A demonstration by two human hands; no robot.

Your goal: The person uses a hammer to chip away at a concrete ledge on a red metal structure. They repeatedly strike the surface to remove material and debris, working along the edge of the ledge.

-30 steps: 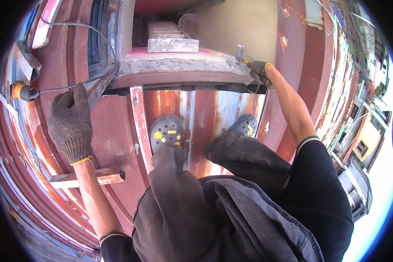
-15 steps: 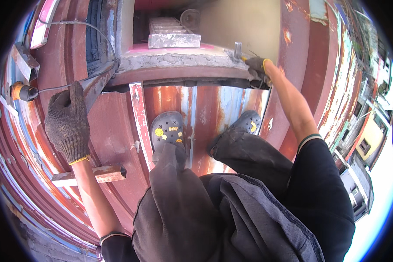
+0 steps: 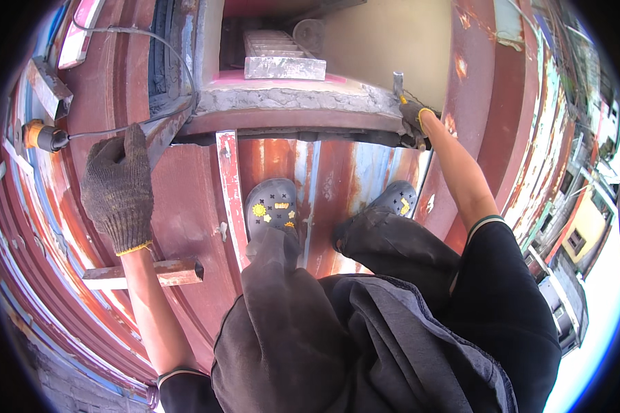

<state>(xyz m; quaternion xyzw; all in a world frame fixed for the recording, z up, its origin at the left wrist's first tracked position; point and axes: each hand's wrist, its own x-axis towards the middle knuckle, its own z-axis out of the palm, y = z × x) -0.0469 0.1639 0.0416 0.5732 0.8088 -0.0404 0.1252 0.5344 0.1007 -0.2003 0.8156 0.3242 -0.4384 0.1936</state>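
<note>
My left hand point(image 3: 119, 193), in a dark knitted glove with a yellow cuff, is closed beside the lower end of a grey metal bar point(image 3: 164, 136); its curled fingertips are hidden, so what they grip cannot be made out. My gloved right hand point(image 3: 415, 115) grips a hammer point(image 3: 398, 85) with a metal head and a yellow part on the handle. The head stands upright above the right end of a rough concrete ledge point(image 3: 296, 98). That ledge runs along the bottom of a wall opening.
Under my clogs point(image 3: 272, 206) lies rusty corrugated roofing point(image 3: 324, 227), with a red-and-white strip point(image 3: 229, 186) beside the left clog. A short metal tube point(image 3: 176, 272) rests near my left forearm. An orange-and-black power tool point(image 3: 43, 136) with a cable lies at left. A ladder point(image 3: 282, 67) shows inside the opening.
The hammer has shifted right, and its head is more upright and farther from the ledge's edge. My left hand keeps its place by the bar. The whole view has shifted slightly.
</note>
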